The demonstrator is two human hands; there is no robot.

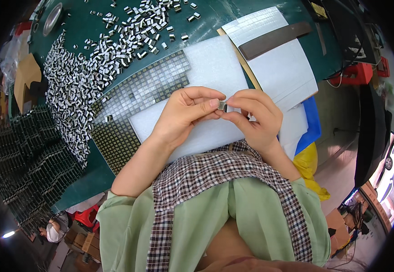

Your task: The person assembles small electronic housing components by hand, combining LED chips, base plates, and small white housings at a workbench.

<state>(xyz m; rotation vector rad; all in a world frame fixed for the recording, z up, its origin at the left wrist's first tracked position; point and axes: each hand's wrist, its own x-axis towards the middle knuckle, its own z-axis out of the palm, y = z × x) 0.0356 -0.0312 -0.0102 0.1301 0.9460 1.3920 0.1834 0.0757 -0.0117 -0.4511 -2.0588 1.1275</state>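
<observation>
My left hand [183,111] is closed, pinching a small silver-cased electronic component [222,106] between thumb and fingers. From the other side, my right hand [258,115] closes its thumb and fingertips on the same piece. Both hands are above a white foam sheet [213,59]. To the left, a panel of close-set rows [151,84] shows silver squares across its upper part. Its lower-left part [113,147] is a dark grid with small yellowish marks. Two loose components [108,118] lie on the panel. My fingers partly cover the held piece, so its far side is hidden.
A large heap of small black-and-white components [72,86] spreads over the green table [77,186]. Stacked dark racks [22,154] stand at the left. A dark flat bar [276,41] rests on white sheets [292,81] at the right, near a blue bin [312,122].
</observation>
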